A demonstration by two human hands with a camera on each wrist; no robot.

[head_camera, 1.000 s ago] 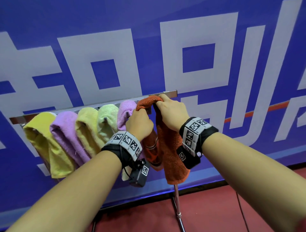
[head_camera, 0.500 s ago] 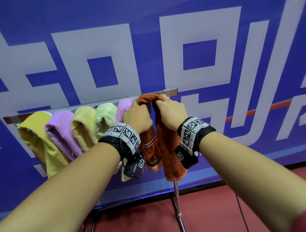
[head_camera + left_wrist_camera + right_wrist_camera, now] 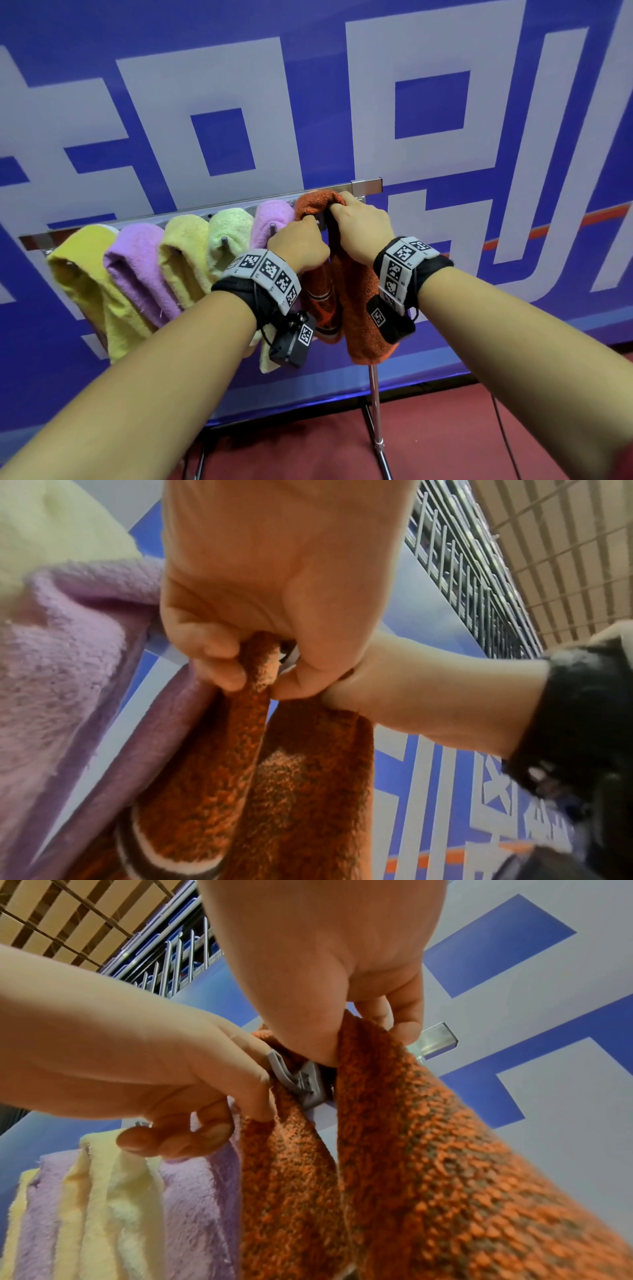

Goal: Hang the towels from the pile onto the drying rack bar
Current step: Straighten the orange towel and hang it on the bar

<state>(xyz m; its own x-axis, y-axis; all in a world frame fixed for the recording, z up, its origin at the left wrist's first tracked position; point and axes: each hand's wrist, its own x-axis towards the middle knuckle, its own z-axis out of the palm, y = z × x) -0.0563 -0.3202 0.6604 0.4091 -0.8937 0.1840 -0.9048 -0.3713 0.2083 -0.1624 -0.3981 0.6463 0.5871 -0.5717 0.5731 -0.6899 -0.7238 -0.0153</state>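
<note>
Both hands, left hand [image 3: 297, 242] and right hand [image 3: 363, 229], pinch an orange towel [image 3: 359, 308] draped over the drying rack bar [image 3: 366, 185], beside five hung pastel towels [image 3: 191, 253] before a blue banner [image 3: 342, 102].

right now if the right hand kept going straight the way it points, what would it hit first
Probably the bar: the right hand already pinches the orange towel draped over it. Behind that stands the blue wall; depth is unclear.

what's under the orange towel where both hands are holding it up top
In the right wrist view a grey hook or clip on the rack bar shows between the two folds of the orange towel. How the towel sits on it is covered by cloth and fingers.
</note>
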